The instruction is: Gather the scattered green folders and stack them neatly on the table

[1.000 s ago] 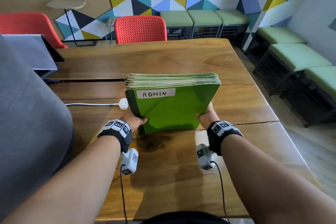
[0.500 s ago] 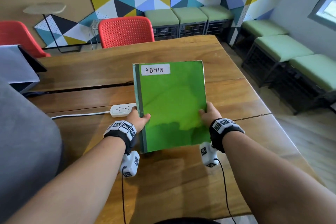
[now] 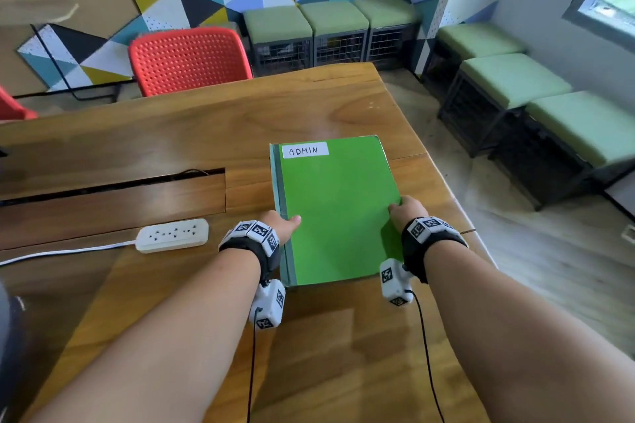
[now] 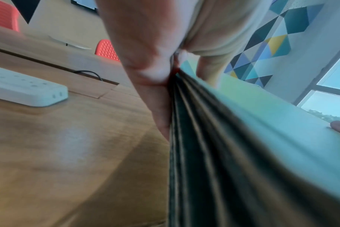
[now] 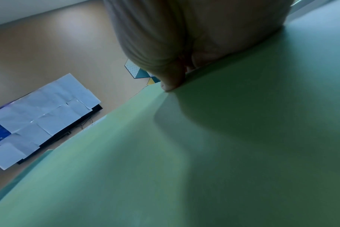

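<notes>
A stack of green folders [image 3: 338, 213], the top one labelled ADMIN, lies face up near the right end of the wooden table [image 3: 192, 134]. My left hand [image 3: 282, 225] grips the stack's left spine edge, thumb on the cover. My right hand [image 3: 405, 211] grips its right edge, thumb on top. In the left wrist view the layered folder edges [image 4: 200, 138] run beside my fingers [image 4: 145, 64]. The right wrist view shows the green cover [image 5: 223, 153] under my thumb [image 5: 171, 83]. I cannot tell whether the stack rests fully on the wood.
A white power strip [image 3: 173, 234] with its cable lies left of my left hand. A cable slot [image 3: 113, 184] runs across the table. A red chair [image 3: 189, 60] stands behind the table. Green-cushioned crate seats [image 3: 515, 79] line the walls; the table's right edge is close to the stack.
The stack went from standing on its lower edge to lying face up, and moved right toward the table's end. Both hands kept their grip on its sides.
</notes>
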{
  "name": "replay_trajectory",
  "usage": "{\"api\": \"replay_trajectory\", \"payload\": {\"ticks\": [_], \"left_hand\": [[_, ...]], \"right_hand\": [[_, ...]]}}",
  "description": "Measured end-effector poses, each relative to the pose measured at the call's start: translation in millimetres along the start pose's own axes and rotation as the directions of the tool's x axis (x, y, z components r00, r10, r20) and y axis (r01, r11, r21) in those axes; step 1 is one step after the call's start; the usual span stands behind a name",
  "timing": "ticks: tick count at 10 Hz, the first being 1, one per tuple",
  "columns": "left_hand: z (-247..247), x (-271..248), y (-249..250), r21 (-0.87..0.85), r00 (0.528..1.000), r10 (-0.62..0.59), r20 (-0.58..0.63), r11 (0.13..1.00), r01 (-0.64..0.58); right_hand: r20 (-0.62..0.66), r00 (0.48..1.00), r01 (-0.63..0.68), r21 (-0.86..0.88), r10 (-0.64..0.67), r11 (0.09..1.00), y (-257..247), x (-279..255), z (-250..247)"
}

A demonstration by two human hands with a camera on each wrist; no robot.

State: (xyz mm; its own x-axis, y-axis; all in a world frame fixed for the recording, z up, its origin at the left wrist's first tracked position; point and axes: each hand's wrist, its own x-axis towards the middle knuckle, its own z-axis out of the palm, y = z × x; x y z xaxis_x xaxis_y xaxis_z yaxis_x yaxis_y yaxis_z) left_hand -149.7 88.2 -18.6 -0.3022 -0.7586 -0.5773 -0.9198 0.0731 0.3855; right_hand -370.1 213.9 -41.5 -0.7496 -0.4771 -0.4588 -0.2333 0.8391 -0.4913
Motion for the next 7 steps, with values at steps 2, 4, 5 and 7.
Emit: {"api": "replay_trajectory", "payload": {"ticks": [2,4,5,7], "left_hand": [[31.2,20.1,62.5,0.045,0.997,-0.065,0.046,0.997,0.063],[56.1,43.5,100.4,0.12,0.991,-0.124,0.057,0.986,0.117],[58.9,59.1,114.5,0.144,0.987,-0.147,0.068,0.98,0.136],[61.2,81.7,132.3,0.086,0.99,-0.139,-0.013,0.986,0.139]], "right_hand": [[0.001,1.0,0.018,-0.057,-0.018,0.998,22.1,57.8,-36.6],[0.038,0.999,0.02,-0.115,-0.016,0.993,39.1,105.2,-54.2],[0.047,0.999,0.022,-0.093,-0.017,0.995,40.3,125.6,-57.0],[0.035,0.998,0.064,-0.113,-0.061,0.992,44.8,162.1,-52.6]]}}
